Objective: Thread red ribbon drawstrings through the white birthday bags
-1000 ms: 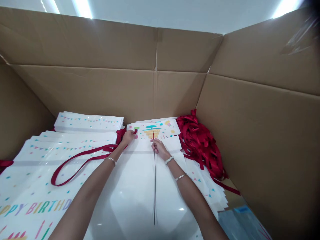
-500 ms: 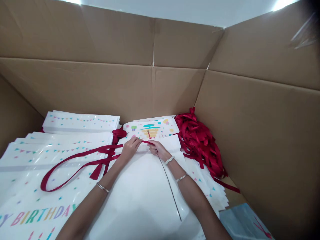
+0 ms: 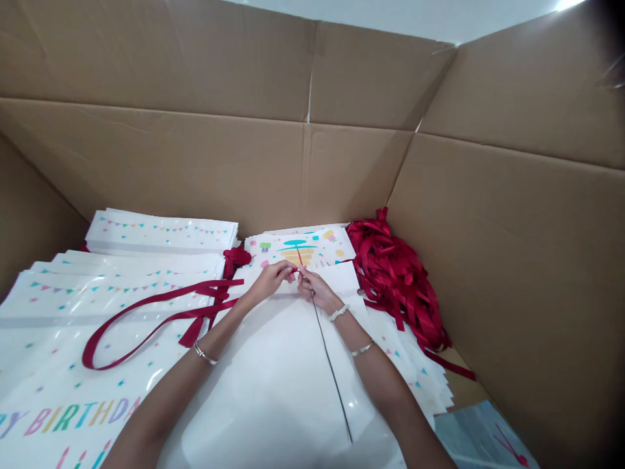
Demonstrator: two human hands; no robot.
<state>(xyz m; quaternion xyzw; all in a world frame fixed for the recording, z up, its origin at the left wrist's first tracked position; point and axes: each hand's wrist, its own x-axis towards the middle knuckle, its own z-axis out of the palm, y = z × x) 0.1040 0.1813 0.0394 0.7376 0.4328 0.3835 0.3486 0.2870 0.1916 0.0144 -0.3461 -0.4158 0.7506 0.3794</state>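
A large plain white bag (image 3: pixel 263 371) lies flat under both forearms. Above its top edge my left hand (image 3: pixel 276 280) is closed in a pinch on the end of a red ribbon, with only a short bit showing between my hands. My right hand (image 3: pixel 317 286) grips a long thin dark wire (image 3: pixel 331 359) whose tip pokes up past the fingers, red there with ribbon or thread. The wire's lower part trails down across the bag. To the left, a loop of red ribbon (image 3: pixel 90 348) rests on printed bags. Fingers hide where ribbon and wire meet.
Printed birthday bags (image 3: pixel 63 352) are stacked at left, with more printed bags (image 3: pixel 336 244) behind my hands. A heap of red ribbons (image 3: pixel 395 280) lies at right. Cardboard walls (image 3: pixel 205 163) rise around. A clear plastic bag (image 3: pixel 481 433) sits at lower right.
My hands have come closer together, and the ribbon stretch between them is shorter. The wire's looped tip now shows red and stands closer above my fingers. The view has shifted slightly.
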